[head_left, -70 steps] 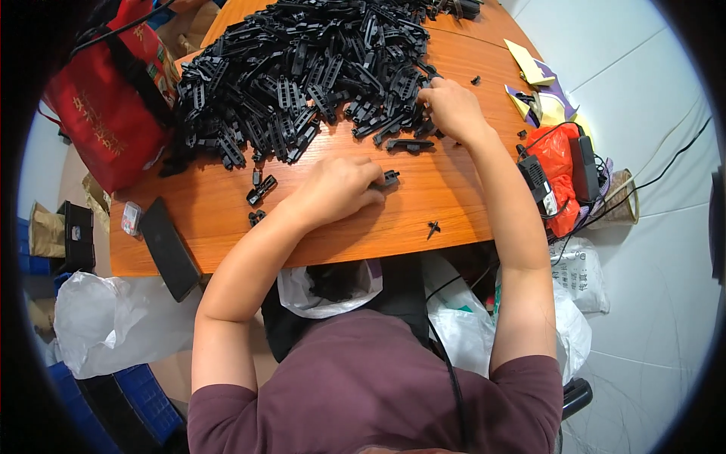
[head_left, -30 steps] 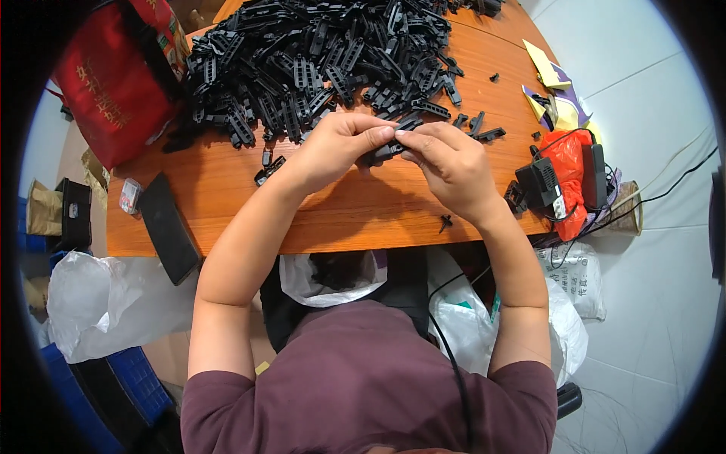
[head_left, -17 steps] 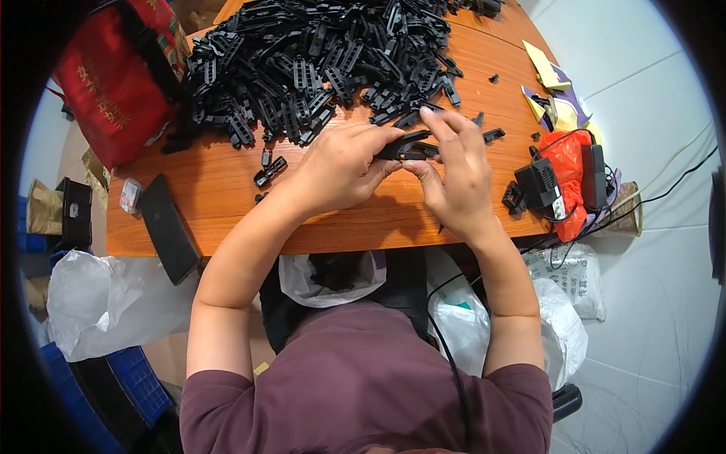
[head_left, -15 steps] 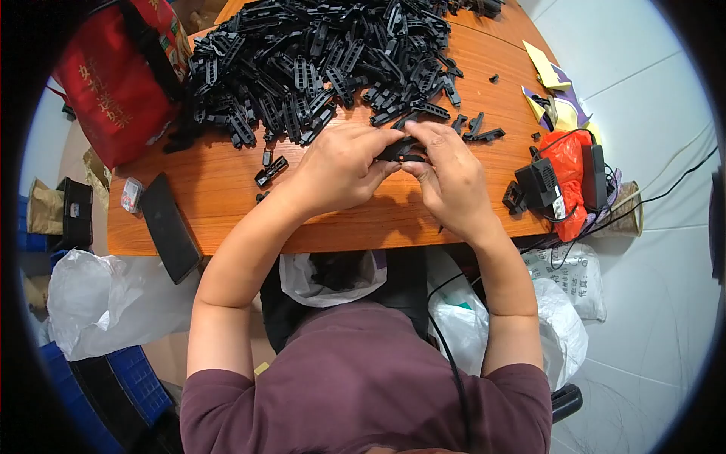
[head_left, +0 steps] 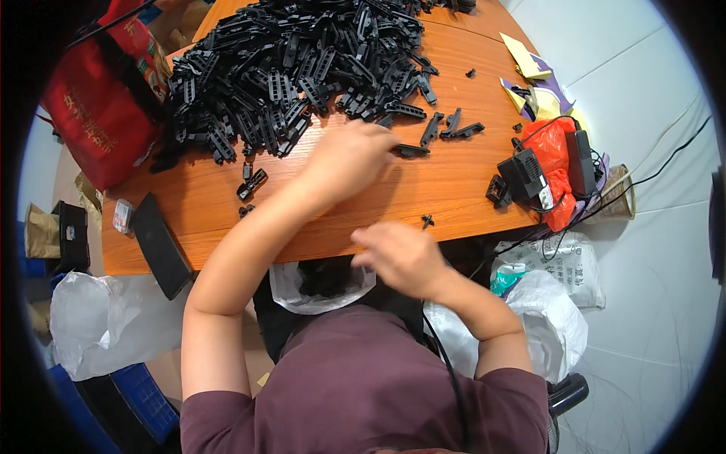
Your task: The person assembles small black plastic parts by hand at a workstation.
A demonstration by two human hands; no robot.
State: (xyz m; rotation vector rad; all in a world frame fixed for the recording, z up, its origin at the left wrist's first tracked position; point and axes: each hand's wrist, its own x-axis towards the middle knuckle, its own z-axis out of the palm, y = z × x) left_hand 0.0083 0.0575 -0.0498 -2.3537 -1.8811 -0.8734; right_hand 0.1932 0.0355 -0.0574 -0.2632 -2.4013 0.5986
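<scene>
My left hand (head_left: 354,157) reaches over the tabletop to the near edge of a big heap of black plastic parts (head_left: 295,68). Its fingers are stretched out beside a long black plastic part (head_left: 411,150); whether they touch it I cannot tell, as the fingertips are partly hidden. Close to the table's front edge, my right hand (head_left: 402,257) hovers beside a white plastic bag (head_left: 291,301) with dark pieces inside. Thumb and fingers there are apart, slightly blurred, and nothing shows between them.
Loose black parts (head_left: 463,131) lie right of the heap, and a small black piece (head_left: 428,221) near the front edge. A red bag (head_left: 98,113) and black phone (head_left: 161,246) are at left. Power adapters (head_left: 523,178) with cables and a red plastic bag (head_left: 556,151) sit at right.
My hands, together at a black part before, have separated. The right has dropped toward the white bag and opened; the left has moved slightly left. The black part no longer shows in them.
</scene>
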